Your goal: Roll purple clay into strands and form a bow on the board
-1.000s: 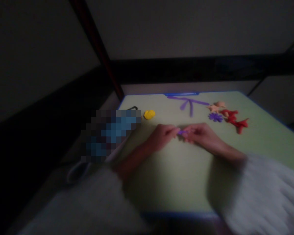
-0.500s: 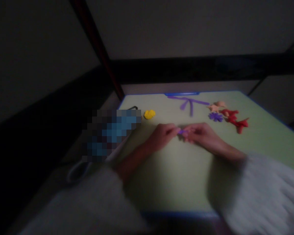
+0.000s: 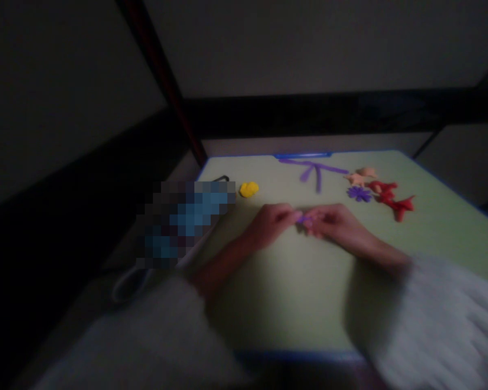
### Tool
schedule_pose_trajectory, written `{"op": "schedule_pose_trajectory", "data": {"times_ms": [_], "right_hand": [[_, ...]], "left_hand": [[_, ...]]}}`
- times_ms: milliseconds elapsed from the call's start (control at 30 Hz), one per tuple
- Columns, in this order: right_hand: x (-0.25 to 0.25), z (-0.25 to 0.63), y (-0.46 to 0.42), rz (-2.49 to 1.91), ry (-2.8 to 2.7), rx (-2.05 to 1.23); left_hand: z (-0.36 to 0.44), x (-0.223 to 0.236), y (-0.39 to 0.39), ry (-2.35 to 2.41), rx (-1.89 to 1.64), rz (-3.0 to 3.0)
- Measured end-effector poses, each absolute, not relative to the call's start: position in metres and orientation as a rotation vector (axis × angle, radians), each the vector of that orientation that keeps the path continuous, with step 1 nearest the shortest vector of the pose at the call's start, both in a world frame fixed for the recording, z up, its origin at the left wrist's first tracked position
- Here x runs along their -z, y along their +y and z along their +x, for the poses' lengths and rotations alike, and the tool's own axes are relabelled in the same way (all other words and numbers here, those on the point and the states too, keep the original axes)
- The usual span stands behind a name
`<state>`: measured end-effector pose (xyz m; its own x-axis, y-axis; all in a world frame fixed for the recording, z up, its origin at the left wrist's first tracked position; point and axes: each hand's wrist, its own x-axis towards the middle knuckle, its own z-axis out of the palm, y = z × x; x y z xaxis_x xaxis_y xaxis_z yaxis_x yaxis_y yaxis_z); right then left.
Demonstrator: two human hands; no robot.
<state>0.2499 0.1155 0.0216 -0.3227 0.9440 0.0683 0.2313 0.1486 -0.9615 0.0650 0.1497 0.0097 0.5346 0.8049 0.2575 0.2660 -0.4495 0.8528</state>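
Over the middle of the pale table, a small piece of purple modelling clay (image 3: pixel 303 219) is pinched between my two hands. My left hand (image 3: pixel 271 225) grips its left end with thumb and finger closed. From the other side, the fingertips of my right hand (image 3: pixel 335 225) are closed on it, partly hiding its shape. Beyond the hands lie long purple clay strips (image 3: pixel 318 176), joined in a branching form. A purple clay flower (image 3: pixel 359 194) rests to the right, close to red clay figures (image 3: pixel 402 206) and peach clay shapes (image 3: pixel 355 179). A yellow clay lump (image 3: pixel 249 189) sits to the left.
The table (image 3: pixel 288 303) has a blue rim and a blue strip (image 3: pixel 303 155) at its far edge. Left of the table is a blurred-out blue item (image 3: pixel 195 214) with a white loop (image 3: pixel 128 284) below it. A wall stands behind, and the room is dim.
Both hands stay almost in place, still pinching the purple clay, with only slight finger movement. The things on the table have not moved.
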Motion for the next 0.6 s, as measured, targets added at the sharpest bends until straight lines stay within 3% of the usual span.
{"op": "schedule_pose_trajectory", "data": {"times_ms": [367, 600], "right_hand": [[-0.0244, 0.2471, 0.1143, -1.147, -1.627, -1.256], [-0.025, 0.2466, 0.1142, -1.172, -1.527, -1.308]], "left_hand": [[0.0638, -0.0118, 0.1494, 0.887, -0.846, 1.944], [0.0622, -0.0129, 0.1488, 0.905, -1.026, 1.92]]}}
